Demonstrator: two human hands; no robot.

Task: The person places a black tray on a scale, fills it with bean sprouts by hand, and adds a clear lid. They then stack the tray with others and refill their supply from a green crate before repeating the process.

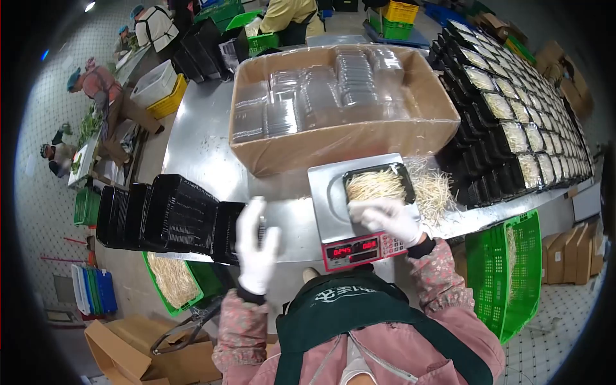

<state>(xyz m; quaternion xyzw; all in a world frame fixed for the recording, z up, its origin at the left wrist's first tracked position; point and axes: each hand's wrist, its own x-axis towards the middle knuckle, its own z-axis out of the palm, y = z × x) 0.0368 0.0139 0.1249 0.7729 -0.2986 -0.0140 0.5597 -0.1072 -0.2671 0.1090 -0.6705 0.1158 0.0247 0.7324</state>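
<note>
rows of filled trays [513,128] already line the counter [199,147], a stack of empties [173,215] waits by the open, empty left hand [256,247], and the right hand [388,219] curls over the sprout tray [378,183] on the scale [327,192], grip unclear.

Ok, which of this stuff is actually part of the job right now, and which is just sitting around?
In use: right hand over the black tray of sprouts on the scale; loose sprouts beside it; left hand by the empty black trays.
Lying about: cardboard box of clear lids; filled trays; green crate; yellow crate.
</note>
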